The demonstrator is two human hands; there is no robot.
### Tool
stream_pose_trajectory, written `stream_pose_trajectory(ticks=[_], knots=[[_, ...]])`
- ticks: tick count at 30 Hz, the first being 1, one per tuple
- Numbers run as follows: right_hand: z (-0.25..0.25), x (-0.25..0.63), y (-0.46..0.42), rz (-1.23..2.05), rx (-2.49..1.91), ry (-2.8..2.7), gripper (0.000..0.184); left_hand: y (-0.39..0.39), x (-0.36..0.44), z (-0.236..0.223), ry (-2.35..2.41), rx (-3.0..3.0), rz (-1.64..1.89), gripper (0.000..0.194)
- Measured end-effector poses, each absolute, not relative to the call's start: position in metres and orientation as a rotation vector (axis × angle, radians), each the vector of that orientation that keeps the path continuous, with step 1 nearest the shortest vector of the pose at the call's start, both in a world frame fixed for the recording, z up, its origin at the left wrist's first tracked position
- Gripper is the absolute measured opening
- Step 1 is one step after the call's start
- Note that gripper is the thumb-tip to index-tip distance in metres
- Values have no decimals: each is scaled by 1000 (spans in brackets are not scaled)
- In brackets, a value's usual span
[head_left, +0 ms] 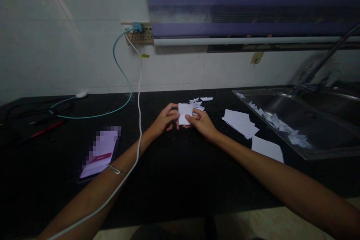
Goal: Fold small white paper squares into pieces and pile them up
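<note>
A small white square of paper (185, 111) is held up between my two hands above the dark counter. My left hand (166, 117) pinches its left edge, thumb in front and fingers partly behind. My right hand (201, 120) grips the lower right part, its thumb pressed on the front face. Just behind the right hand lie several small folded paper pieces (197, 104), partly hidden by the fingers. One boat-like folded paper (206, 99) rests a little apart from them.
Loose white sheets (239, 122) and another sheet (267, 149) lie beside my right forearm. Several folded papers (278, 123) line the rim of the steel sink (312, 152). A phone (99, 153) lies left. A white cable (140, 108) hangs across my left forearm from the wall socket (143, 36).
</note>
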State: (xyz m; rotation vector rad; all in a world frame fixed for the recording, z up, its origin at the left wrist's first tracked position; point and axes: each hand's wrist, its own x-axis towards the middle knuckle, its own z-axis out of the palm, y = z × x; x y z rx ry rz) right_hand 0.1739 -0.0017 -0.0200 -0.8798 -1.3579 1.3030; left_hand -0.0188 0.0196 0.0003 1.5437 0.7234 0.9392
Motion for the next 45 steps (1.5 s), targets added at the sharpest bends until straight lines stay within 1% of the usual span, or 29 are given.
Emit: stream_pose_trajectory(ticks=[4, 12, 15, 18, 22, 24, 26, 30, 32, 34, 37, 40, 43, 45], knots=[[-19, 173, -2, 1317, -878, -1328, 41, 17, -19, 5, 756, 1544, 1023, 42], [-20, 172, -1, 1336, -878, -1297, 38, 21, -18, 1, 781, 1556, 1067, 37], [-20, 174, -1, 1244, -867, -1319, 33, 23, -17, 2, 783, 1579, 1147, 30], [-18, 176, -1, 1088, -829, -1332, 23, 21, -16, 4, 788, 1627, 1193, 21], [-17, 178, -1, 990, -789, -1359, 16, 18, -18, 5, 791, 1624, 1161, 19], [-18, 178, 0, 986, -794, -1344, 15, 19, -18, 4, 785, 1585, 1133, 21], [-19, 178, 1, 986, -795, -1326, 13, 23, -18, 1, 750, 1524, 1082, 28], [-19, 178, 0, 1011, -769, -1316, 14, 28, -15, -4, 719, 1422, 917, 52], [-19, 178, 0, 1034, -760, -1315, 14, 26, -13, -2, 768, 1480, 824, 60], [-19, 178, 0, 1050, -756, -1303, 15, 19, -13, 4, 780, 1601, 751, 57], [-19, 178, 0, 1050, -782, -1298, 16, 9, -13, 11, 770, 1675, 748, 51], [-18, 177, 0, 1099, -847, -1246, 18, 8, -14, 11, 816, 1699, 755, 55], [-15, 176, 0, 1269, -867, -1117, 19, 13, -13, 7, 835, 1739, 763, 61], [-14, 175, 0, 1356, -845, -1079, 24, 15, -12, 5, 819, 1763, 783, 63]])
